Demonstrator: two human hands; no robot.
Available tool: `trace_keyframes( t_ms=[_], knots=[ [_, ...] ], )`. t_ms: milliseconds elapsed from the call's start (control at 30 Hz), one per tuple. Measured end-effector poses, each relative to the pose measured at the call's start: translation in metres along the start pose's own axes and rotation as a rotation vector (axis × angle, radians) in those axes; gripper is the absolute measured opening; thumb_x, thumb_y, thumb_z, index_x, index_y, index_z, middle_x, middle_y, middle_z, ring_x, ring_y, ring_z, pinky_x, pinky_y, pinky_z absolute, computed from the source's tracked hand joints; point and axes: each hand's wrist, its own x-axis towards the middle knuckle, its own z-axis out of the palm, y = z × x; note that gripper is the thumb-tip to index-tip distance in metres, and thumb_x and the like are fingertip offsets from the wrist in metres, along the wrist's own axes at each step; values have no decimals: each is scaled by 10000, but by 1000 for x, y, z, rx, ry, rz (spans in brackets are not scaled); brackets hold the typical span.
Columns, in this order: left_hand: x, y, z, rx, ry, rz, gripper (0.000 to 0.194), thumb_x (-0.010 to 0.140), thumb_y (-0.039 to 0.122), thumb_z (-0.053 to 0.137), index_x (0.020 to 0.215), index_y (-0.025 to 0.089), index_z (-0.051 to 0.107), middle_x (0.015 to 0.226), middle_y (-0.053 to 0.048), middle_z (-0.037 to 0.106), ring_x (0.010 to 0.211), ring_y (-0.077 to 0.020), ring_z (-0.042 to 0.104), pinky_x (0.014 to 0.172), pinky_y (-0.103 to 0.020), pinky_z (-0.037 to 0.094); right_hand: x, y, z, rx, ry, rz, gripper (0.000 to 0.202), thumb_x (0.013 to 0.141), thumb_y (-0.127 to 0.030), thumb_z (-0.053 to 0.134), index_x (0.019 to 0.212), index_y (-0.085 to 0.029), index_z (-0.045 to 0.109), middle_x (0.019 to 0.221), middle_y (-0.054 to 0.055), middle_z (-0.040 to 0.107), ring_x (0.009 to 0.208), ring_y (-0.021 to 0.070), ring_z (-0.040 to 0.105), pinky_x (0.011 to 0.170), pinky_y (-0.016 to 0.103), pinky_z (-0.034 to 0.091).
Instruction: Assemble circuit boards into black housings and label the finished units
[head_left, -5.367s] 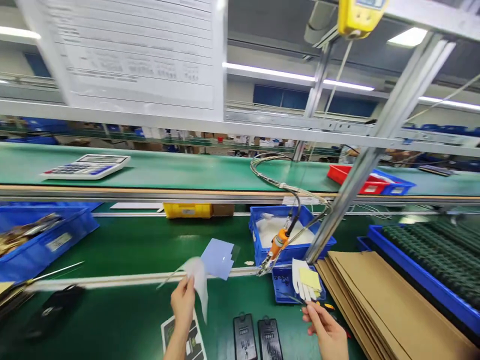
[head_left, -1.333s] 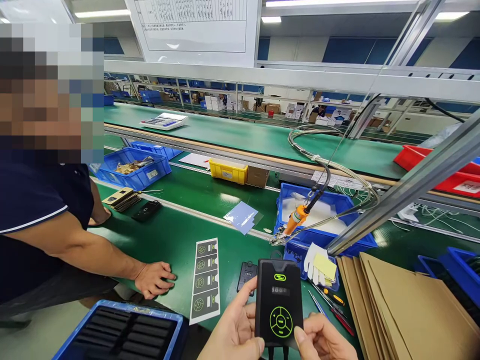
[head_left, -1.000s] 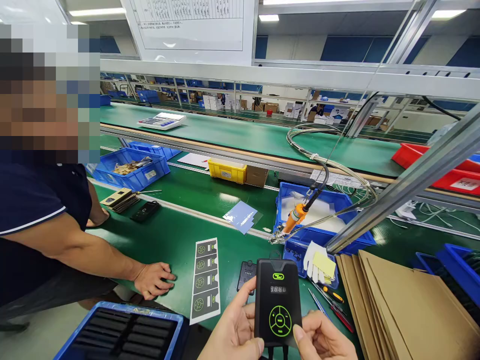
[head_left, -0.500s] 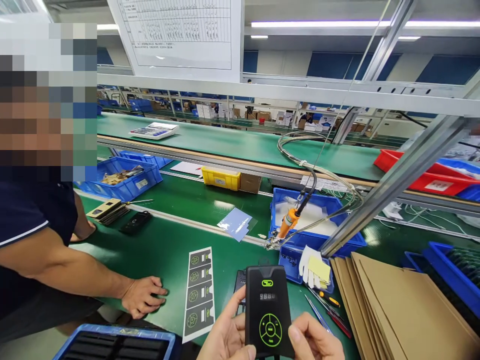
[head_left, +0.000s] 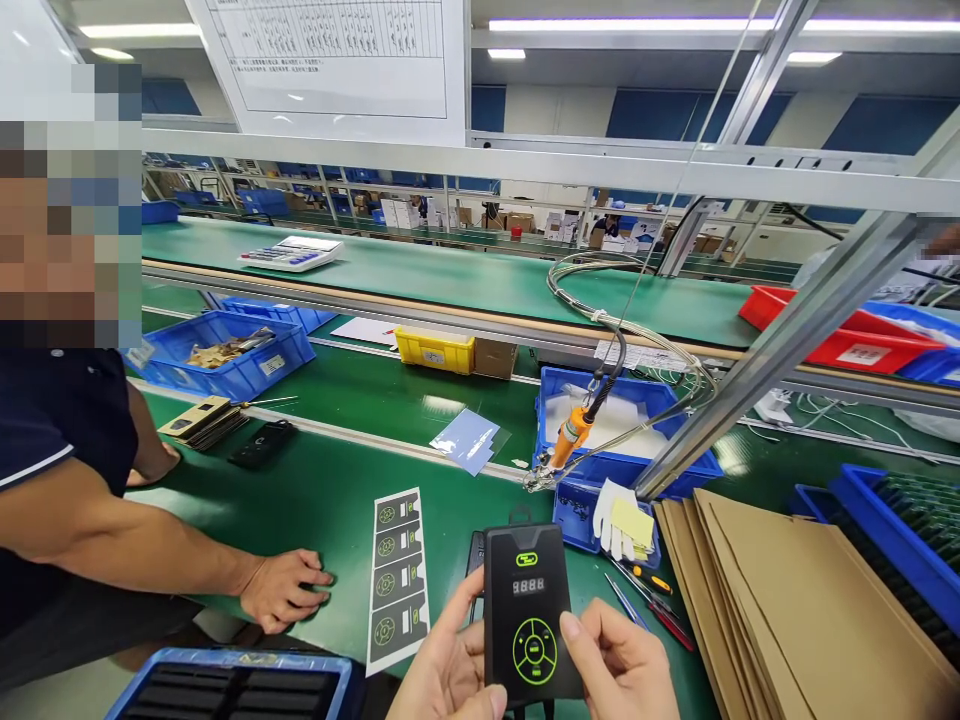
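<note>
A black control box [head_left: 517, 540] with a digit display and a round green-outlined button pad is held upright, its face toward me. My left hand [head_left: 442, 665] is closed around its left side and lower corner. My right hand [head_left: 626, 665] grips the lower right edge, thumb on the front. Cables come out of the bottom. Behind it, partly hidden, a second black box [head_left: 475, 555] lies on the bench. To the left lies a sheet of dark face stickers [head_left: 397, 580], printed with the same button pattern.
A co-worker's hand [head_left: 289, 590] rests on the bench at left. An orange electric screwdriver [head_left: 571, 435] hangs over a blue bin [head_left: 675, 400]. Gloves [head_left: 611, 520], pens and tools lie to the right, beside stacked cardboard [head_left: 817, 590]. A blue crate [head_left: 247, 660] stands at lower left.
The view has shifted slightly, so most things sit a little further left and up. Both hands still hold the control box; my right thumb has moved slightly up along its edge.
</note>
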Motion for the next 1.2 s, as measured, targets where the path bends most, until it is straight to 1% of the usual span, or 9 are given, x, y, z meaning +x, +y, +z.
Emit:
trace_keyframes(
  t_ms=[300,567,700,767,867,933,1000,1100,1200],
  knots=[
    [-1,-1,-2,4,-3,2,746,737,287,775,1388,316,412,1026,-77,688,815,-177,653,789,-295,468,3,2,-1,-121,13,-103,526,788,-606,527,515,-219,299,491,-72,224,476,85,199,449,252,150],
    [3,-6,-5,2,31,38,760,710,285,787,1377,297,422,1066,-95,697,927,-245,675,778,-324,500,12,-9,-6,-291,-15,-187,557,798,-570,534,482,-210,251,459,-77,197,448,76,185,453,262,140],
    [4,-3,-9,-25,63,34,840,694,286,796,1417,276,368,1071,-109,697,947,-274,672,846,-400,500,25,-16,-20,-354,-46,-287,484,819,-474,579,472,-200,382,457,-64,298,440,84,278,429,242,229],
    [4,0,-10,-41,61,17,832,691,283,799,1410,263,381,1080,-121,698,964,-292,670,877,-436,490,31,-19,-26,-374,-53,-410,326,861,-404,554,612,-193,575,557,-26,484,505,111,436,479,229,357],
    [4,5,-9,-53,69,2,791,681,278,806,1377,250,431,1087,-132,700,984,-313,665,876,-446,492,40,-20,-30,-431,-124,-627,259,923,-329,460,1014,-243,686,974,62,643,885,192,601,759,287,489],
    [4,10,-8,-69,84,-17,769,670,255,815,1354,253,462,1071,-120,708,985,-307,667,872,-432,497,47,-18,-30,-498,-222,-705,349,955,-369,384,1197,-308,627,1264,78,551,1160,250,507,943,394,447],
    [4,14,-6,-93,105,-54,740,675,237,812,1338,251,484,1054,-106,716,976,-291,675,865,-406,504,54,-15,-29,-566,-342,-729,452,960,-504,294,1308,-353,539,1459,57,379,1321,302,343,1043,503,358],
    [5,18,-5,-123,151,-108,677,718,228,783,1331,233,496,1023,-101,729,961,-279,686,841,-387,516,61,-10,-25,-612,-483,-721,652,880,-699,190,1370,-367,464,1577,17,154,1406,354,167,1088,581,265],
    [6,18,-6,-161,197,-108,618,745,228,763,1314,215,521,1004,-95,740,972,-275,684,856,-387,509,57,-4,-18,-591,-551,-735,707,827,-763,187,1336,-386,503,1603,-33,-10,1428,390,66,1089,594,252]
  ],
)
